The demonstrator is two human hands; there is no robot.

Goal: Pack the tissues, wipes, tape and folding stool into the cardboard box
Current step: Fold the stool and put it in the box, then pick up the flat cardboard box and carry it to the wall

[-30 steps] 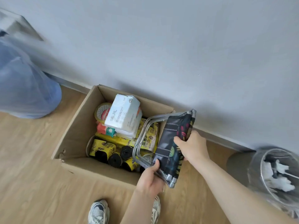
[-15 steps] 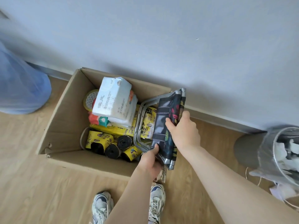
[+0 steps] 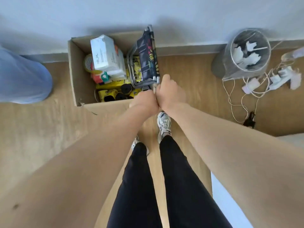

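Observation:
An open cardboard box (image 3: 77, 76) stands on the floor against the wall. Inside lie a white tissue pack (image 3: 107, 55), a tape roll (image 3: 88, 63), an orange wipes pack (image 3: 98, 78) and several yellow-wrapped black rolls (image 3: 113, 94). The folding stool (image 3: 148, 56), dark patterned fabric on a metal frame, stands on edge along the box's right side. My left hand (image 3: 144, 100) and my right hand (image 3: 171, 92) touch each other at the stool's near end; both are closed on it, though the fingers are hidden.
A wire waste bin (image 3: 245, 53) lined with plastic stands right of the box, with chargers and cables (image 3: 263, 81) on the floor beside it. A pale blue bag (image 3: 23, 76) sits to the left. My feet (image 3: 163, 124) are just behind the box.
The stool has gone down into the box's right side. My right hand slid from its fabric edge to the near end, beside the left hand. The view tilted downwards.

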